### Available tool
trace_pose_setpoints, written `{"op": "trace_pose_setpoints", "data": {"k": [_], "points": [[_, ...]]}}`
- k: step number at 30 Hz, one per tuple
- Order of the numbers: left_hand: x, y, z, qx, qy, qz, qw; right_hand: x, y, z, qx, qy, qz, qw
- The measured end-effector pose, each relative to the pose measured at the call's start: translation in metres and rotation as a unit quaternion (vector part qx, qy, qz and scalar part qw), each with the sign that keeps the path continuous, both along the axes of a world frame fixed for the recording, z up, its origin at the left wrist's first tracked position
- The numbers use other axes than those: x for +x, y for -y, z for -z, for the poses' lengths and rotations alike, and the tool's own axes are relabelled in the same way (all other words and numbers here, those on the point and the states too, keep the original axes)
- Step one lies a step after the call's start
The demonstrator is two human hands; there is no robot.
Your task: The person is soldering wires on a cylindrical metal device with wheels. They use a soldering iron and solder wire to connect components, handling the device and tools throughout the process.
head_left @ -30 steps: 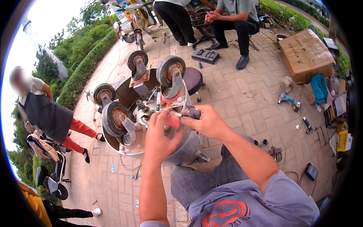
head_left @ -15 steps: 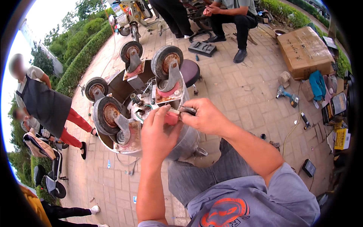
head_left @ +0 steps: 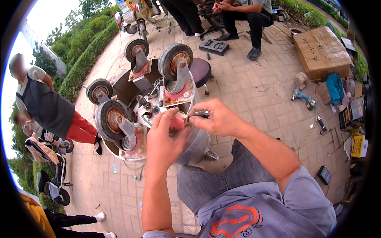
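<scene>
My left hand [head_left: 166,137] is closed on a small red block with a pale end [head_left: 178,120], pinched between thumb and fingers. Against that pale end, my right hand [head_left: 218,118] grips a short metal hand tool [head_left: 203,113]; its working tip is hidden by my fingers, so its kind is unclear. Both hands are over the near rim of an upturned round metal drum [head_left: 197,148]. Rusty caster wheels [head_left: 176,62] on reddish plates stand up from it. Wires and a brass-coloured fitting [head_left: 141,100] show inside the drum.
Behind the drum is a round dark stool [head_left: 201,71], then a black tool case [head_left: 214,47] near a seated person. To the right lie a blue power drill [head_left: 304,98] and a large cardboard box [head_left: 322,53]. A person in a dark apron [head_left: 47,105] stands at left beside a scooter [head_left: 57,174].
The view has shifted slightly. My hands stay together at the red block, with the right hand a little higher and the tool still in it. The aproned person has stepped slightly.
</scene>
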State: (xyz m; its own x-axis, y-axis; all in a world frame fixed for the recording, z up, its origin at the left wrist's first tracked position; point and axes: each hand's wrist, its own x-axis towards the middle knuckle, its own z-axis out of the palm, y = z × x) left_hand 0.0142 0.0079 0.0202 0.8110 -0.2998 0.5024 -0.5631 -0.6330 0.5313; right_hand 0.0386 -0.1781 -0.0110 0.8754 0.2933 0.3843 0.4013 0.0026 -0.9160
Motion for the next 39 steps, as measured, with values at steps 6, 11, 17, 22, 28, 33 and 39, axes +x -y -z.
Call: {"op": "trace_pose_setpoints", "data": {"k": [6,11,17,22,28,33,39], "points": [[0.004,-0.004,0.000,0.005,-0.040,-0.004,0.999,0.002,0.006,-0.001,0.009,-0.104,-0.046,0.993],[0.005,-0.005,0.006,0.002,-0.033,-0.013,0.999,-0.013,0.022,0.018,0.096,-0.246,-0.008,0.964],[0.003,0.004,0.005,-0.010,-0.047,-0.047,0.998,-0.042,0.032,0.067,0.115,-0.201,0.048,0.972],[0.001,0.012,0.005,0.021,0.013,-0.106,0.994,-0.056,0.012,0.037,0.027,-0.096,0.097,0.990],[0.005,0.012,0.009,0.062,0.027,-0.109,0.992,-0.051,0.015,0.002,-0.117,-0.043,0.113,0.986],[0.006,0.010,0.020,0.084,0.119,-0.134,0.980,-0.051,-0.003,0.012,-0.087,0.046,0.138,0.985],[0.005,0.010,0.017,0.056,0.100,-0.150,0.982,-0.049,-0.036,0.030,-0.028,0.047,0.195,0.979]]}}
